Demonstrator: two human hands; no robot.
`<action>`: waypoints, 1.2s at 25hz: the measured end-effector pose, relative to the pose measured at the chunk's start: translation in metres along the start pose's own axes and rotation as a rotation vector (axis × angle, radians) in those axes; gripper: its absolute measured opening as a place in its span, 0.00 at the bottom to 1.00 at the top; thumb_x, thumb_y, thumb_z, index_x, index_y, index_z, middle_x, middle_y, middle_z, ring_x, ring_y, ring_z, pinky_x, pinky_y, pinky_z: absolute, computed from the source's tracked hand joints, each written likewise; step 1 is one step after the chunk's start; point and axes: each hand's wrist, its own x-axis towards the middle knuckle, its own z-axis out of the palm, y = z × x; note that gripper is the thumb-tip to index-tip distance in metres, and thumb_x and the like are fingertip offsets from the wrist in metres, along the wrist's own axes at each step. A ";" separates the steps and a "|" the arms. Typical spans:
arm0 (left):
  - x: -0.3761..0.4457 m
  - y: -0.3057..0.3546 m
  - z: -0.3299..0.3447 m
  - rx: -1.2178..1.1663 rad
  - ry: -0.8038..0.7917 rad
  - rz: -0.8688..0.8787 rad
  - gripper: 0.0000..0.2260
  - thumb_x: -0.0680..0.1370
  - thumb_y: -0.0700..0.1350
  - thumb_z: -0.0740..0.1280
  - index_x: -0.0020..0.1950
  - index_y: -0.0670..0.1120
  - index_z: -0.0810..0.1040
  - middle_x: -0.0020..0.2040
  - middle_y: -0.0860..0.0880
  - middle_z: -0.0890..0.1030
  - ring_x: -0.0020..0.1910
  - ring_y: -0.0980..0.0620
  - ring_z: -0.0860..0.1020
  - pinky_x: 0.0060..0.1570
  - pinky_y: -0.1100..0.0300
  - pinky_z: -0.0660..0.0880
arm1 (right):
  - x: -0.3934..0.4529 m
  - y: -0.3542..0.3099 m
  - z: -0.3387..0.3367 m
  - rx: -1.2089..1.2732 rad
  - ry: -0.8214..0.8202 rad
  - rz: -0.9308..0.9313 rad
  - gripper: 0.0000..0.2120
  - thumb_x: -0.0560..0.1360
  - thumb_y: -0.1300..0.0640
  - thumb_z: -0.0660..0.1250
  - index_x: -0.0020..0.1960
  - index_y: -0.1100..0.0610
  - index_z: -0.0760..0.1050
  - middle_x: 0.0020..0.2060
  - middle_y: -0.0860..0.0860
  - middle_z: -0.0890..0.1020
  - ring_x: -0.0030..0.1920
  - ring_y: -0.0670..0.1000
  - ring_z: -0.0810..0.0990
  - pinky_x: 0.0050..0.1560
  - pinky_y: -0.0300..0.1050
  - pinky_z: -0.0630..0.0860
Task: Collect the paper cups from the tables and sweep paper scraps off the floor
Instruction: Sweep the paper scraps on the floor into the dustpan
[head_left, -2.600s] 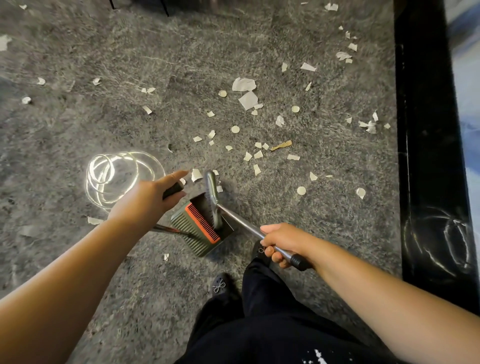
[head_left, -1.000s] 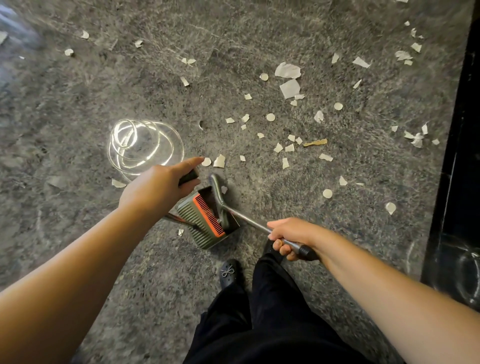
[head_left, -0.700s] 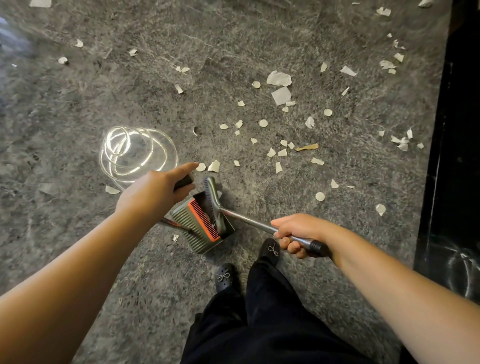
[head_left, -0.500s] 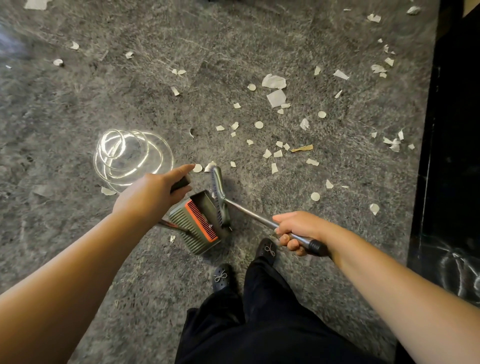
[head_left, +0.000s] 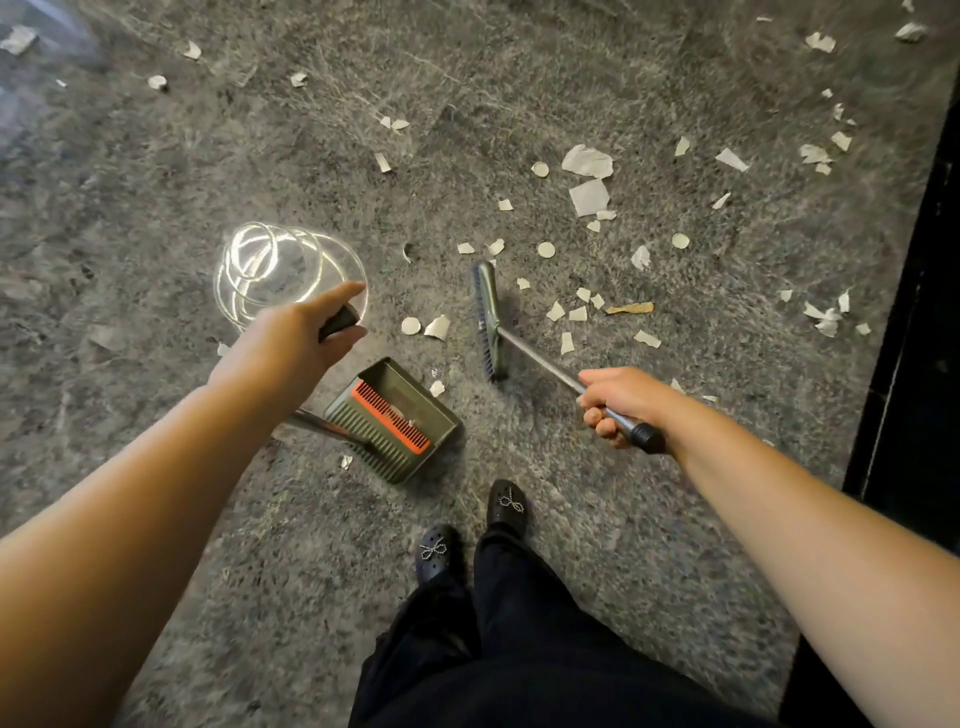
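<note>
Sweeping is underway: the left hand grips the dustpan handle, the right hand grips the broom, which must next drag nearby paper scraps into the pan.

You look down at a grey mottled floor with a coil of reflected light on it. Your two black shoes with small bow trims stand together below, under black trousers. A black strip runs along the right edge.

I stand on a grey marbled floor; a coiled lamp reflection gleams there, and a glossy black wall base runs along my right.
</note>
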 end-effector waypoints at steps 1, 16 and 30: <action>0.005 -0.001 -0.004 -0.004 -0.001 0.006 0.21 0.78 0.56 0.66 0.70 0.67 0.66 0.50 0.55 0.79 0.39 0.54 0.77 0.42 0.57 0.73 | 0.006 -0.008 -0.007 -0.007 0.015 0.003 0.24 0.78 0.67 0.56 0.72 0.56 0.63 0.23 0.50 0.70 0.17 0.44 0.66 0.19 0.32 0.62; 0.027 -0.014 -0.015 0.192 -0.004 -0.102 0.23 0.77 0.61 0.63 0.71 0.71 0.62 0.43 0.50 0.75 0.38 0.48 0.77 0.34 0.56 0.74 | 0.085 -0.097 0.012 -0.498 -0.056 0.032 0.20 0.77 0.68 0.51 0.67 0.63 0.66 0.29 0.55 0.71 0.15 0.47 0.68 0.18 0.31 0.65; 0.018 -0.043 -0.023 0.203 -0.011 -0.101 0.22 0.78 0.62 0.60 0.71 0.72 0.58 0.44 0.52 0.71 0.38 0.47 0.76 0.33 0.53 0.77 | 0.036 -0.041 0.090 -0.539 -0.235 0.062 0.20 0.77 0.68 0.52 0.67 0.60 0.67 0.35 0.54 0.70 0.16 0.42 0.69 0.19 0.33 0.66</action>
